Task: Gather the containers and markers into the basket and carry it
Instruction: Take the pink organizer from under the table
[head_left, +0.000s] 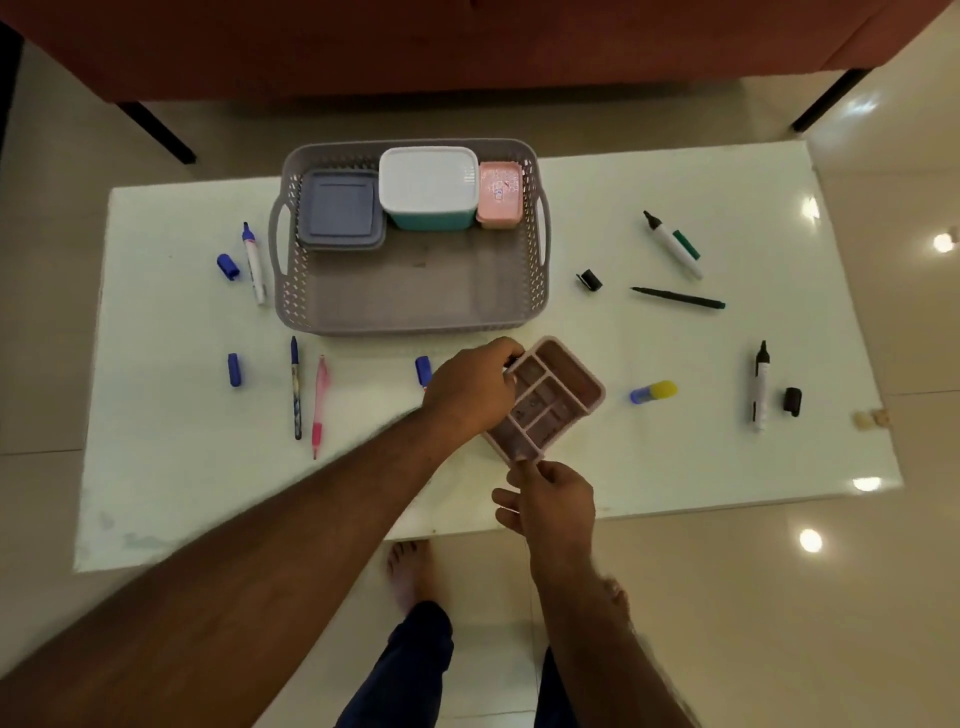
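A grey lattice basket (410, 306) stands at the table's far middle. Along its back wall sit a flat grey container (340, 210), a teal box with a white lid (428, 184) and a small pink box (500, 195). In front of the basket, both hands hold a pink compartment tray (550, 397): my left hand (470, 392) grips its far left edge, my right hand (553, 501) pinches its near corner. Uncapped markers lie around: a blue one (253, 262) at the left, a black-tipped one with a green cap on its end (672, 244) and another black one (761, 387) at the right.
On the white table (675, 457) also lie a blue pen (295, 387), a pink pen (318, 405), a thin black pen (678, 298), a blue-and-yellow glue stick (653, 391) and loose blue and black caps. A red sofa stands beyond. My bare feet are below the near edge.
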